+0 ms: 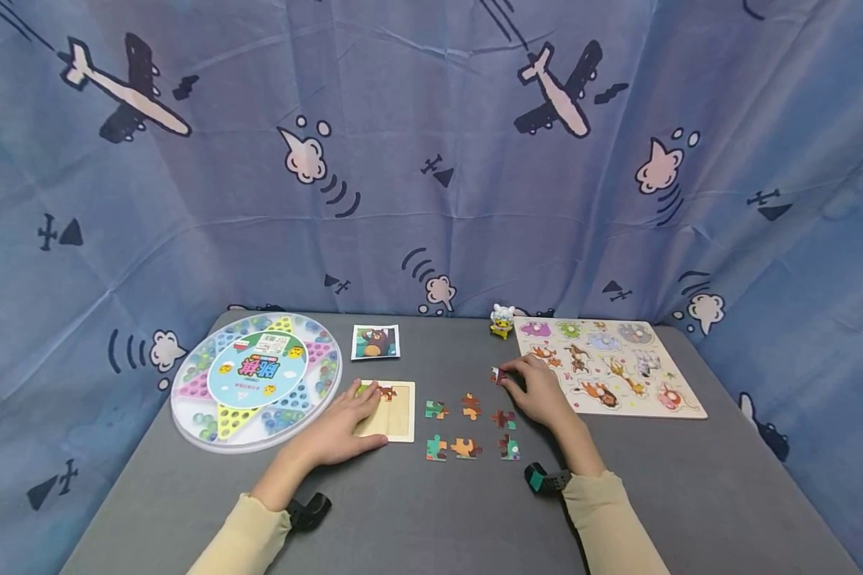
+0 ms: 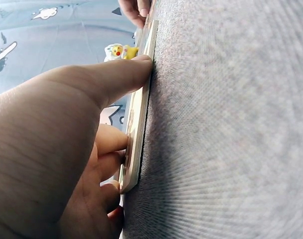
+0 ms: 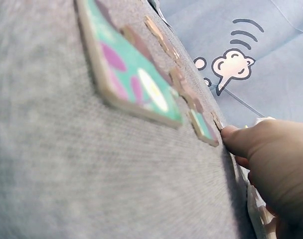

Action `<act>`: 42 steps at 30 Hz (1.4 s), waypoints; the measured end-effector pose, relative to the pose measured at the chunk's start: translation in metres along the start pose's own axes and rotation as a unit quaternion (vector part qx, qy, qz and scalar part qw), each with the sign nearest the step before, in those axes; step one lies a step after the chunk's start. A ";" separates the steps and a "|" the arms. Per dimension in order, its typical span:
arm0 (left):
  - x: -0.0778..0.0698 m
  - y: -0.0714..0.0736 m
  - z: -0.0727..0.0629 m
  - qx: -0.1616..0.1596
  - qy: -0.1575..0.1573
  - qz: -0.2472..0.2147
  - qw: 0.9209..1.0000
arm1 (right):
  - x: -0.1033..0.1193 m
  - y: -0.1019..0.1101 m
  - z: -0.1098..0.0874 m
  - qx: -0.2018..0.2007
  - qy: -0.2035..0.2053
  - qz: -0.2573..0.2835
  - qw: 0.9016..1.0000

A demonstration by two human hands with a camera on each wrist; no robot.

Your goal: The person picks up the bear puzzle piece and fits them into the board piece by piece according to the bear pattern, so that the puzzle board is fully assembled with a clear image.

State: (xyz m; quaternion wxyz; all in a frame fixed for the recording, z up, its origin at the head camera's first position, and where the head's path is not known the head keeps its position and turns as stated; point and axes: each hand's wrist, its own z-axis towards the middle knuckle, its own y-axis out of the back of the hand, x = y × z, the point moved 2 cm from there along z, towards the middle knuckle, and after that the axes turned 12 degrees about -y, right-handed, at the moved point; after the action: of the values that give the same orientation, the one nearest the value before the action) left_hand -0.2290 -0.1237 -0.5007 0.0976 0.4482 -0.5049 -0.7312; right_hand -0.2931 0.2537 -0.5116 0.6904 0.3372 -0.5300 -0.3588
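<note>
My left hand [image 1: 341, 427] rests on a small wooden puzzle tray [image 1: 400, 430], its fingers spread over the left side and its thumb along the near edge. Two puzzle pieces, one green and one brown [image 1: 388, 393], lie in the tray's upper part, partly covered by the fingers. In the left wrist view, the thumb lies against the tray's edge [image 2: 136, 149]. To the right, my right hand [image 1: 542, 391] pinches a dark red puzzle piece [image 1: 497, 374] at its right side, between thumb and fingertips. Several loose pieces [image 1: 467, 449] lie in two rows between the hands.
A picture card [image 1: 375, 342] of a bear lies behind the tray. The round marble board game [image 1: 187, 383] is at the left. Beyond the right hand lies a wooden animal puzzle board [image 1: 669, 406], with a small figurine [image 1: 503, 320] near its far left corner.
</note>
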 end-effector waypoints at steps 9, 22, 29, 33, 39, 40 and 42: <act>0.002 -0.002 0.000 -0.002 -0.006 0.004 1.000 | 0.004 0.003 0.000 0.001 -0.006 0.013 1.000; 0.003 -0.002 0.001 -0.006 -0.014 0.002 1.000 | 0.008 0.005 0.002 0.003 -0.016 0.031 0.999; 0.003 -0.004 0.000 -0.006 -0.010 -0.004 1.000 | 0.012 0.007 -0.001 0.005 -0.015 0.033 0.999; 0.004 -0.003 0.000 -0.003 -0.007 -0.003 1.000 | 0.020 0.009 -0.002 0.006 -0.013 0.037 0.999; 0.003 0.001 0.001 0.000 -0.012 0.000 1.000 | 0.038 0.009 -0.002 0.014 -0.006 0.053 0.999; 0.004 0.001 0.001 0.001 -0.012 0.001 1.000 | 0.042 0.009 -0.002 0.016 -0.005 0.054 0.998; 0.004 0.000 0.000 0.004 -0.012 0.002 1.000 | 0.049 0.007 -0.003 0.020 -0.003 0.055 0.998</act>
State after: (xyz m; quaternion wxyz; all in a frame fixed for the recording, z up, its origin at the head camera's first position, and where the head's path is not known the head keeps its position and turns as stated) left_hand -0.2315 -0.1259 -0.5026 0.0915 0.4389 -0.5100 -0.7341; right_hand -0.2804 0.2163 -0.4822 0.7011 0.3199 -0.5566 -0.3104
